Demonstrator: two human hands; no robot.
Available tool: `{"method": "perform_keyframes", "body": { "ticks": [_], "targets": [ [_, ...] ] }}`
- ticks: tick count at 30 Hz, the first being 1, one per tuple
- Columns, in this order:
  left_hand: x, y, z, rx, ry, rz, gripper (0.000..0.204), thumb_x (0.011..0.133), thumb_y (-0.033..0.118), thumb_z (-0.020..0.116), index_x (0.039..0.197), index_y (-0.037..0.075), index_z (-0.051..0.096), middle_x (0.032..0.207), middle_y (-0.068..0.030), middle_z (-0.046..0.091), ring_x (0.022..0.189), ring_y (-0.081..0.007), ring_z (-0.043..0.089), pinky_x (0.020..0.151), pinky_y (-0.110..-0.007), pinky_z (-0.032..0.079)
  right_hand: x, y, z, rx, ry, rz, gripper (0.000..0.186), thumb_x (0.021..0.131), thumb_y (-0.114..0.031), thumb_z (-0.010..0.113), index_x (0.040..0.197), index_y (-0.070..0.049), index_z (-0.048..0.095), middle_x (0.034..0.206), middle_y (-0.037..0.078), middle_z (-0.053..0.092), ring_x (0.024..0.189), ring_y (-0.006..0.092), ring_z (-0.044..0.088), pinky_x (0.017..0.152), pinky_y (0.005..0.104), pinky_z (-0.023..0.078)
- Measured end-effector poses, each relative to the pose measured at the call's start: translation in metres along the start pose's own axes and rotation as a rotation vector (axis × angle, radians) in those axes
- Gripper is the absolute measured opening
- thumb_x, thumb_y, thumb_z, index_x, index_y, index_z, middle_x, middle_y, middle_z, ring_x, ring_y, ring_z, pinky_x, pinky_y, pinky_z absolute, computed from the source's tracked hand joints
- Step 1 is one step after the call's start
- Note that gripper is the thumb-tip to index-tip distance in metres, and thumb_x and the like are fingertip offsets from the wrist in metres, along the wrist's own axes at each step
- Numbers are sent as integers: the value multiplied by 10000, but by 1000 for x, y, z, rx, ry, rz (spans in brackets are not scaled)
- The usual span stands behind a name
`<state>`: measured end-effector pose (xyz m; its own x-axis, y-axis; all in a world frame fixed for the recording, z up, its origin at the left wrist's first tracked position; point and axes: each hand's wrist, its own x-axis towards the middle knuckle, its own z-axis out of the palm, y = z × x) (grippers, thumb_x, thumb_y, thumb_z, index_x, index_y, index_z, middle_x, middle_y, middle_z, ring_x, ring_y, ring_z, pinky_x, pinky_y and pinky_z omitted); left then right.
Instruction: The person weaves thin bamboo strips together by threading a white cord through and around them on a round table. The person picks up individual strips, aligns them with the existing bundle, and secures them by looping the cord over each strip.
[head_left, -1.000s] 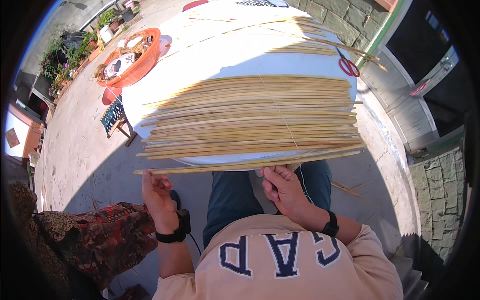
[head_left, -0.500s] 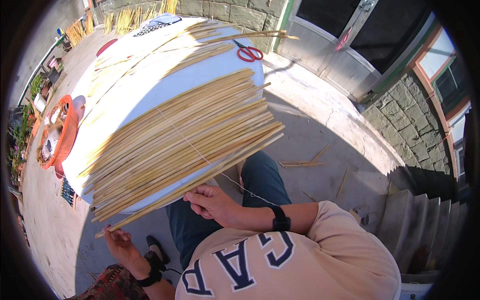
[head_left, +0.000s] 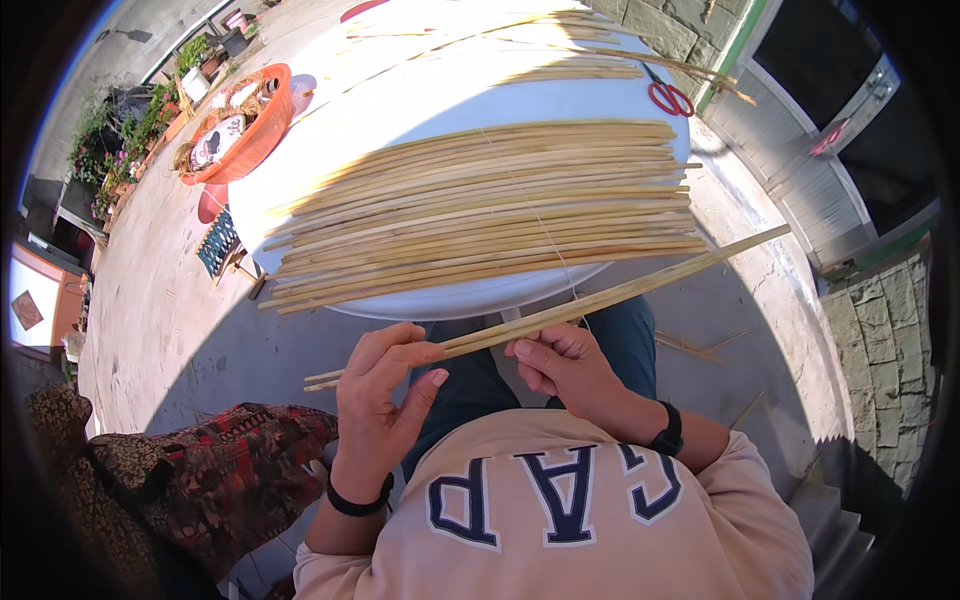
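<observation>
Two long pale plant stalks [head_left: 660,283] slant across my lap in front of a round white table [head_left: 450,300]. My left hand [head_left: 385,395] lies against them near their left end, fingers stretched across and thumb apart. Closer to their middle, my right hand [head_left: 568,365] is closed in a pinch at their lower edge. A thin white string [head_left: 548,235] runs across the mat of stalks [head_left: 480,215] on the table and down to the loose pair by my right hand. Whether the right fingertips also pinch the string is hidden.
Red-handled scissors [head_left: 670,95] lie at the table's right edge, near more scattered stalks [head_left: 580,72]. An orange basin [head_left: 250,140] stands beyond the table at left. Broken stalk pieces [head_left: 700,347] litter the ground. Patterned cloth [head_left: 230,460] shows at lower left.
The view has turned, so the table sits farther right. My left hand has shifted inward from the stalks' end. The paired stalks now stand farther from the mat.
</observation>
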<state>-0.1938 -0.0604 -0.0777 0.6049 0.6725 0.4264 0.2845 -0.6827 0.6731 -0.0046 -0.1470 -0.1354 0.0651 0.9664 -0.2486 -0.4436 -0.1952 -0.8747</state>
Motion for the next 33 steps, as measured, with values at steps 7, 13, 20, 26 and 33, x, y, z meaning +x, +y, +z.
{"method": "perform_keyframes", "body": {
  "ticks": [7,13,20,26,33],
  "targets": [
    [15,3,33,-186,-306,-70,247,790,85,588,1021,-2,582,841,-119,602,740,-210,582,681,-279,448,-11,-3,-6,-215,-90,-228,109,872,-98,526,918,-23,591,687,5,517,503,26,447,416,155,322],
    [16,12,50,-309,-282,-181,162,795,36,554,939,-16,606,717,-110,596,591,-212,564,558,-262,438,-15,-8,-11,-448,20,-298,110,877,-113,525,906,-24,583,679,-6,516,514,23,451,430,151,342],
    [19,17,54,-155,-210,-116,121,773,22,570,878,-21,611,679,-127,575,565,-227,550,531,-264,423,-15,-4,-16,-396,46,-191,107,863,-116,548,920,-33,585,603,-9,537,483,34,450,426,187,356],
    [21,22,55,-161,-253,-91,117,766,17,575,873,-5,618,638,-125,546,542,-242,530,506,-269,407,-17,1,-20,-331,-2,-289,90,869,-86,529,920,-35,583,640,-1,524,488,29,434,425,170,342],
    [18,24,56,-99,-255,-47,62,764,52,581,815,60,616,632,-73,558,560,-246,556,483,-309,430,-19,-1,-19,-154,-58,-257,82,869,-81,530,905,-31,585,644,4,527,466,25,419,413,156,330]
  ]
}}
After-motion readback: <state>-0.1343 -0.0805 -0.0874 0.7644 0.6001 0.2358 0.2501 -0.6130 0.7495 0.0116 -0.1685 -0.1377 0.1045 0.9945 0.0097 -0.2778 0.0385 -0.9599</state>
